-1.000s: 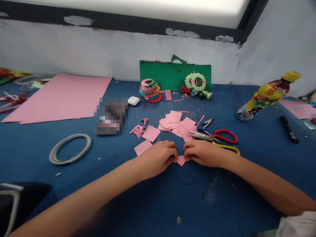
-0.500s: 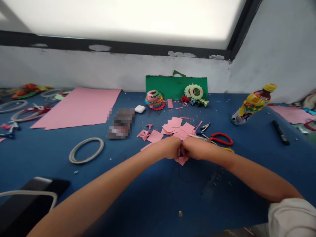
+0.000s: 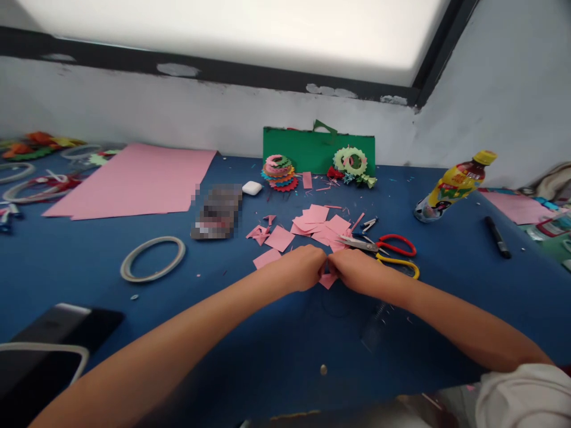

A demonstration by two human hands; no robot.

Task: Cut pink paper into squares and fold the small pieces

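Note:
My left hand (image 3: 312, 267) and my right hand (image 3: 347, 267) meet knuckle to knuckle over the blue table. Both are closed, their fingertips pinching a small piece of pink paper (image 3: 328, 281), whose lower corner pokes out beneath them. Most of that piece is hidden by the fingers. Just beyond the hands lies a loose pile of pink paper squares (image 3: 314, 220), with a single square (image 3: 280, 238) to its left. Scissors (image 3: 395, 245) with one red and one yellow handle rest beside my right wrist, blades pointing at the pile.
A roll of tape (image 3: 182, 252) and a blurred-out phone-like object (image 3: 218, 211) lie left. Large pink sheets (image 3: 147, 184) are behind. Scalloped paper rings (image 3: 280, 173) stand by a green board (image 3: 307, 148). A drink bottle (image 3: 450, 189) and black marker (image 3: 497, 238) are right.
The view has shifted slightly, so the table things sit a little higher. More of the scissors' yellow handle shows. My hands stay together on the pink paper.

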